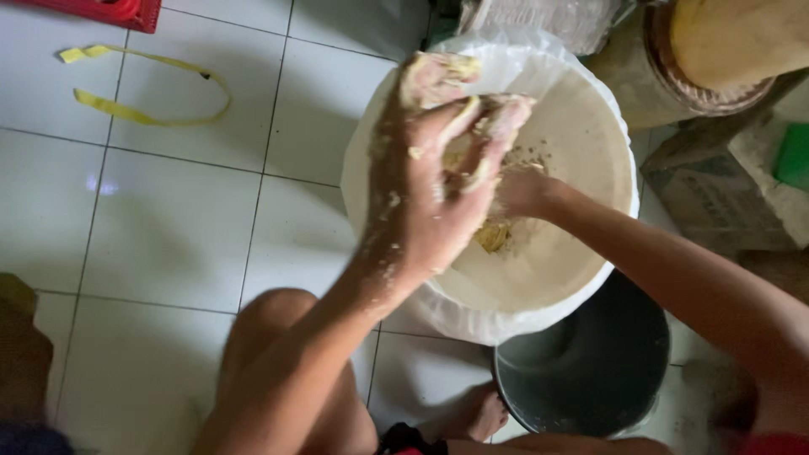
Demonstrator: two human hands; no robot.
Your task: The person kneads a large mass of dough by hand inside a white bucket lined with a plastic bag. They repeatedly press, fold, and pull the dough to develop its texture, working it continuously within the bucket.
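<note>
My left hand (421,181) is raised over the wide round white plastic-lined basin (590,278), its grip curled narrow around a crumbly clump of pale yellow dough (463,126), with bits stuck all over the fingers (506,114) and the back of the hand. The dough lies straight below and slightly right of that grip: a small yellow lump (493,236) sits on the pale floury bottom of the basin, near its middle. My right hand (518,190) reaches in from the right and is the nearer one to that lump, but my left hand covers most of it, so I cannot tell whether its grip is wide or closed. The dark round bucket (590,371) stands just beside the basin's near edge. The basin's far rim is partly hidden behind my fingers, and everything is blurred.
</note>
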